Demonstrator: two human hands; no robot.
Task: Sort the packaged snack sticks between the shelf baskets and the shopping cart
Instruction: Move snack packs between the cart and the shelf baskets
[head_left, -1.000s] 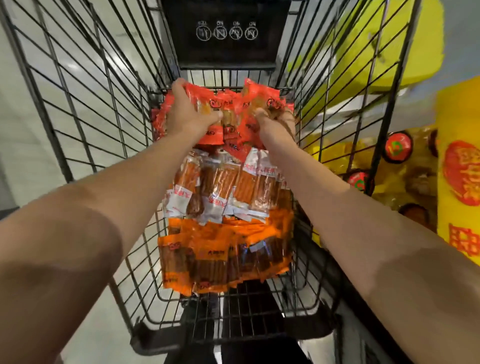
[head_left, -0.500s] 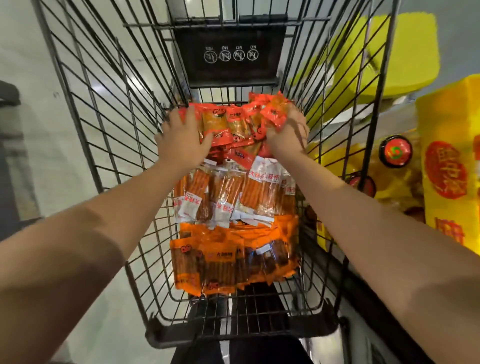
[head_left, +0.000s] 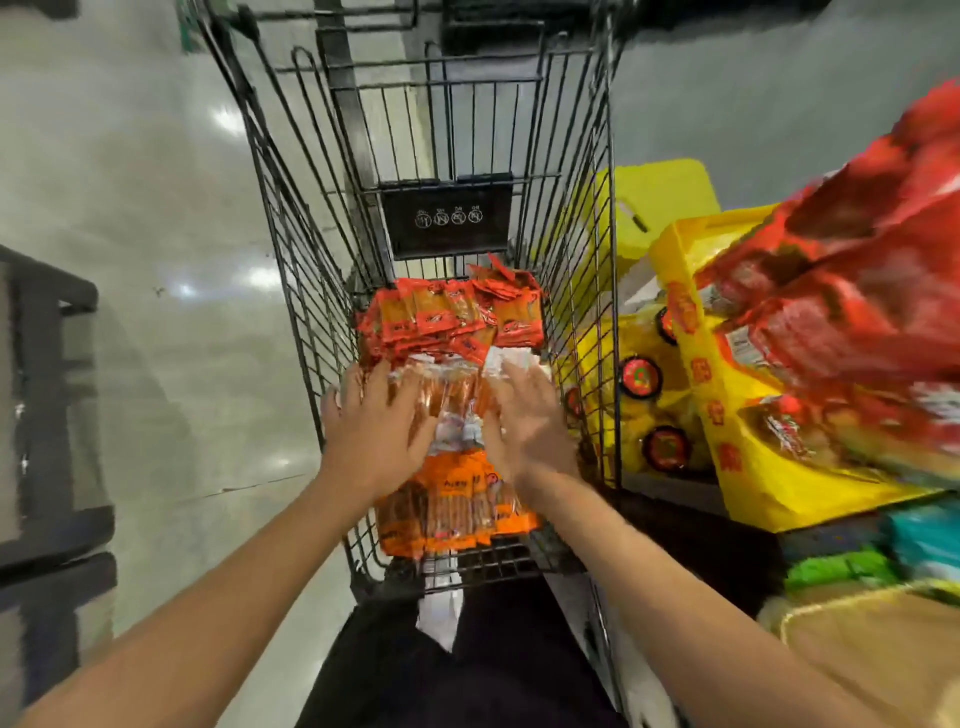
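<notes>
A black wire shopping cart (head_left: 291, 270) stands in front of me, holding three groups of packaged snack sticks. Red packets (head_left: 452, 317) lie at the far end, clear-and-white packets (head_left: 457, 400) in the middle, orange packets (head_left: 457, 509) nearest me. My left hand (head_left: 374, 431) lies with spread fingers on the left side of the middle packets. My right hand (head_left: 524, 421) lies flat on their right side, blurred. Neither hand grips a packet.
To the right of the cart stand yellow shelf displays (head_left: 748, 457) with round red-lidded jars (head_left: 641, 376) and blurred red packages (head_left: 852, 291). Green and teal goods (head_left: 857, 566) sit lower right. A dark rack (head_left: 47, 415) is at the left. Shiny floor (head_left: 156, 208) lies beyond.
Both hands have let go of the red packets at the far end and pulled back onto the middle clear-and-white packets. The view has tilted up, showing more of the cart and shelf.
</notes>
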